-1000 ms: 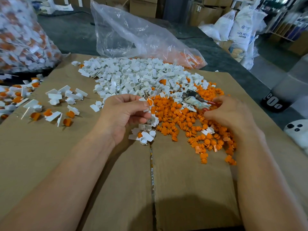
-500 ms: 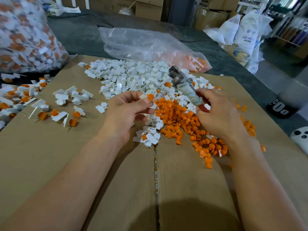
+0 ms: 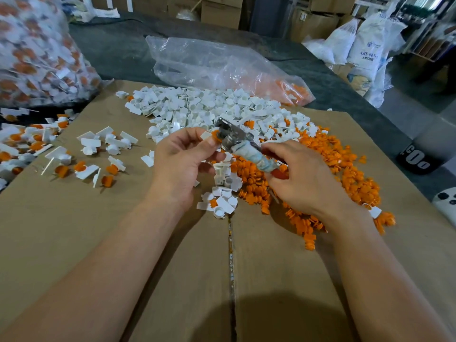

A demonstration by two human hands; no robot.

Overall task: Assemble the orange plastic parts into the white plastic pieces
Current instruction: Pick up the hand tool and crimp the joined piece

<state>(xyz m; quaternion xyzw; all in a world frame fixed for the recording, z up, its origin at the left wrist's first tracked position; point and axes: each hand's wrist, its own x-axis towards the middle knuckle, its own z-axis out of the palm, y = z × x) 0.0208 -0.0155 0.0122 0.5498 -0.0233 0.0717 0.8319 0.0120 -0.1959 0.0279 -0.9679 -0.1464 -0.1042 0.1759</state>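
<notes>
Orange plastic part (image 3: 216, 134), pinched by the left hand (image 3: 182, 164), touches the head of the tool (image 3: 237, 137); the right hand (image 3: 303, 181) grips its handle, slanting rightward.

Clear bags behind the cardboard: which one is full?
The far-left bag, bulging with white-and-orange pieces; the middle bag lies slumped, only some orange parts in its right end.

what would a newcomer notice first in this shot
Two heaps on the cardboard: white pieces at centre back, orange parts to their right. In front, the left hand pinches a white-and-orange piece while the right hand holds a metal tool at it.
</notes>
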